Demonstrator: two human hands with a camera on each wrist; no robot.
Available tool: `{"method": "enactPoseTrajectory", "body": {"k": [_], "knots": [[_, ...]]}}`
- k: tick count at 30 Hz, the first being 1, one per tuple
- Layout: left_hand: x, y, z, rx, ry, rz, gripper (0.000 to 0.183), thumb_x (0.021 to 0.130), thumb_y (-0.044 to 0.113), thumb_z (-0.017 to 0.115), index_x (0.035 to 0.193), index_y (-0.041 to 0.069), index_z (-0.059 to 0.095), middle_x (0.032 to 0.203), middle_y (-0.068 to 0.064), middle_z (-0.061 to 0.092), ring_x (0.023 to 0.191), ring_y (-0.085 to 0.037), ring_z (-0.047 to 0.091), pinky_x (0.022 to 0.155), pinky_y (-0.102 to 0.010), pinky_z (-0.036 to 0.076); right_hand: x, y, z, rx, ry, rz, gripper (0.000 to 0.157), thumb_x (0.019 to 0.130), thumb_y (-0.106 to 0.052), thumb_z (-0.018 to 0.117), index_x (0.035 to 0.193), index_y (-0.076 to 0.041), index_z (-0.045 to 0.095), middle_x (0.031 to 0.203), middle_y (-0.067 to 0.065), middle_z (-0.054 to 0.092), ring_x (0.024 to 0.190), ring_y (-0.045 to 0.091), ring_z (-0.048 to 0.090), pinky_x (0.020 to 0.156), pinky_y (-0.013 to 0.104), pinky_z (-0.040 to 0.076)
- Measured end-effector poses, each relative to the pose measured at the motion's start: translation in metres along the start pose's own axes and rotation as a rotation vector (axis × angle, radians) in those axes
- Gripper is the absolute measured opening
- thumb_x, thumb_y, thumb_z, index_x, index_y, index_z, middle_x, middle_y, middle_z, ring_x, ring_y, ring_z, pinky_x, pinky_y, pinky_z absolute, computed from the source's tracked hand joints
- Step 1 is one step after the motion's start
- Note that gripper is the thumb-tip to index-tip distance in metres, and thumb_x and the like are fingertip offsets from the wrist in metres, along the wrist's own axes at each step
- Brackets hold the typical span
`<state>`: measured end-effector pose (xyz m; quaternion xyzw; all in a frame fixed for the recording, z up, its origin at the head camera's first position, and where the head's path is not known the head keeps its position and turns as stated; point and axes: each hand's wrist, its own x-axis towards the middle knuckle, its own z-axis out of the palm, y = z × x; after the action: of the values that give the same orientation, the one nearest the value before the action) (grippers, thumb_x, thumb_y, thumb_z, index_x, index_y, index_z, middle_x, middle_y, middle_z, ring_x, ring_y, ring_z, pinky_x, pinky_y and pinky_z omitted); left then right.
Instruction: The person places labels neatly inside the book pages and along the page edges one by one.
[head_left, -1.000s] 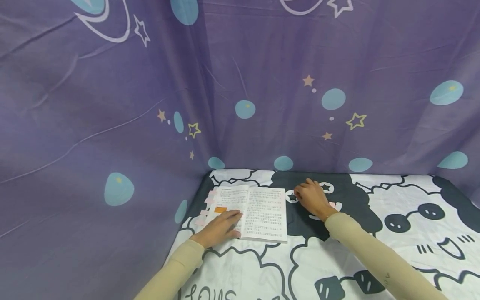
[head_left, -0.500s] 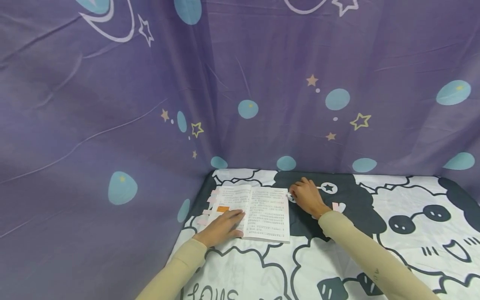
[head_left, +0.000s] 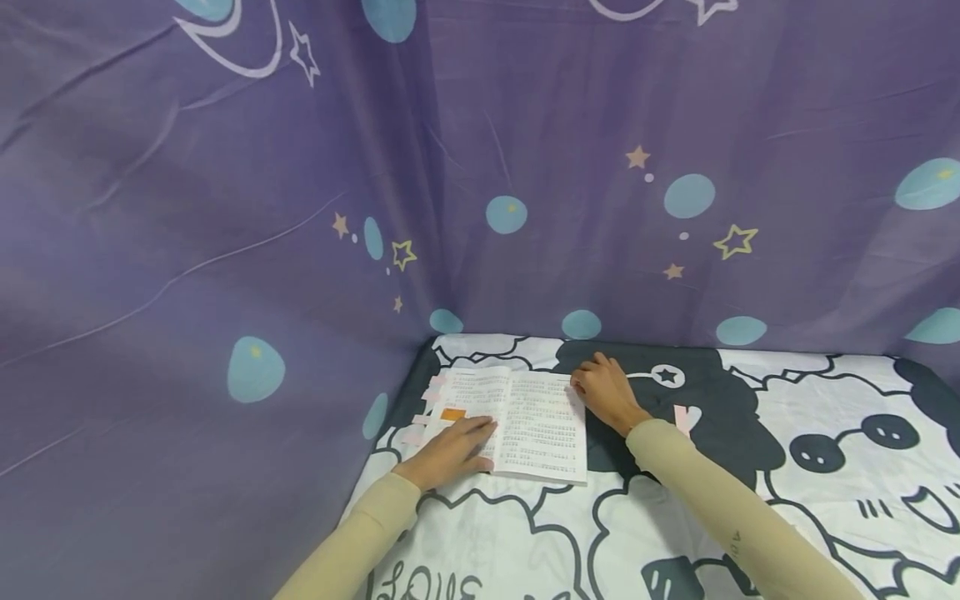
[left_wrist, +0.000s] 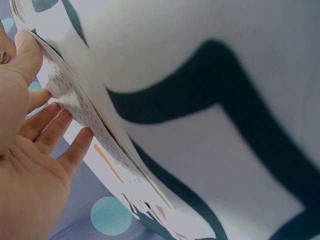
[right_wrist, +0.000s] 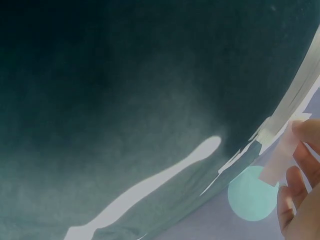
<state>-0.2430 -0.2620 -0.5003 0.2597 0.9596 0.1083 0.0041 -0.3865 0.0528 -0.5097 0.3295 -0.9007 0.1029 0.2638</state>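
Note:
An open book [head_left: 543,425] with printed pages lies on the patterned cloth. My left hand [head_left: 453,454] rests on its left page, fingers extended; the left wrist view shows the spread fingers of the left hand [left_wrist: 42,145] touching the paper. At the upper right corner of the right page is my right hand [head_left: 606,392]. In the right wrist view, its thumb and fingers pinch a pale pink sticky tab [right_wrist: 280,160] right by the page edge. Several pink tabs [head_left: 416,433] stick out from the book's left side, and an orange patch [head_left: 453,414] marks the left page.
The black-and-white cartoon cloth [head_left: 487,533] covers the surface under the book. A small pink strip [head_left: 681,418] lies on its black area, right of the right hand. A purple curtain [head_left: 540,150] with stars and blue spots hangs behind and to the left.
My right hand has moved left from the dark cloth to the book's right edge, with the pink tab in its fingers. The left hand stays on the left page. The view has shifted slightly.

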Motion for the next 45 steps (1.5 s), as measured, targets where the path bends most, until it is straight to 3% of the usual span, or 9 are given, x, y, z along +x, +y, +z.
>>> {"method": "enactPoseTrajectory", "body": {"k": [12,23,28,35,41,45], "knots": [[0.002,-0.001,-0.001,0.008,-0.003,0.002,0.074,0.099,0.044,0.064,0.157,0.005,0.041,0.162,-0.012,0.039,0.149,-0.029,0.036,0.121,-0.044,0.034,0.004,-0.004,-0.002,-0.037,-0.111,-0.023,0.012,0.088,-0.005,0.079,0.092,-0.015,0.085,0.098,0.006,0.077,0.087,0.026,0.054,0.077,0.043,0.049],[0.000,0.002,-0.001,-0.010,-0.004,0.003,0.073,0.098,0.042,0.066,0.156,0.003,0.042,0.161,-0.015,0.040,0.148,-0.031,0.037,0.120,-0.046,0.035,0.005,-0.015,-0.007,-0.282,-0.252,-0.234,0.017,0.088,-0.001,0.077,0.100,-0.012,0.081,0.100,0.008,0.066,0.095,0.029,0.056,0.084,0.048,0.051],[0.000,0.001,-0.002,-0.022,-0.002,0.003,0.074,0.099,0.043,0.064,0.156,0.003,0.041,0.161,-0.015,0.038,0.148,-0.031,0.036,0.120,-0.046,0.034,0.005,-0.022,-0.008,-0.380,-0.258,-0.324,0.013,0.086,-0.003,0.079,0.097,-0.008,0.080,0.102,0.008,0.064,0.096,0.027,0.055,0.085,0.043,0.051],[-0.001,0.001,-0.002,-0.019,0.005,0.006,0.074,0.099,0.042,0.065,0.156,0.003,0.041,0.162,-0.015,0.038,0.149,-0.031,0.035,0.120,-0.046,0.034,0.007,-0.027,-0.008,-0.480,-0.224,-0.432,0.005,0.088,-0.009,0.077,0.086,-0.013,0.080,0.097,0.006,0.066,0.093,0.026,0.056,0.080,0.040,0.050],[-0.001,0.001,-0.002,-0.022,0.013,0.014,0.073,0.099,0.042,0.065,0.156,0.003,0.042,0.161,-0.016,0.038,0.148,-0.031,0.036,0.120,-0.047,0.035,0.009,-0.025,-0.011,-0.491,-0.274,-0.390,0.006,0.087,-0.009,0.079,0.090,-0.014,0.080,0.095,0.004,0.069,0.094,0.025,0.055,0.084,0.040,0.050],[-0.002,0.001,-0.002,-0.016,0.007,0.013,0.073,0.099,0.043,0.064,0.157,0.003,0.041,0.161,-0.016,0.038,0.149,-0.032,0.036,0.120,-0.046,0.035,0.004,-0.019,-0.013,-0.444,-0.292,-0.355,0.015,0.089,-0.007,0.078,0.103,-0.012,0.081,0.099,0.006,0.069,0.097,0.027,0.055,0.087,0.043,0.051]]}}
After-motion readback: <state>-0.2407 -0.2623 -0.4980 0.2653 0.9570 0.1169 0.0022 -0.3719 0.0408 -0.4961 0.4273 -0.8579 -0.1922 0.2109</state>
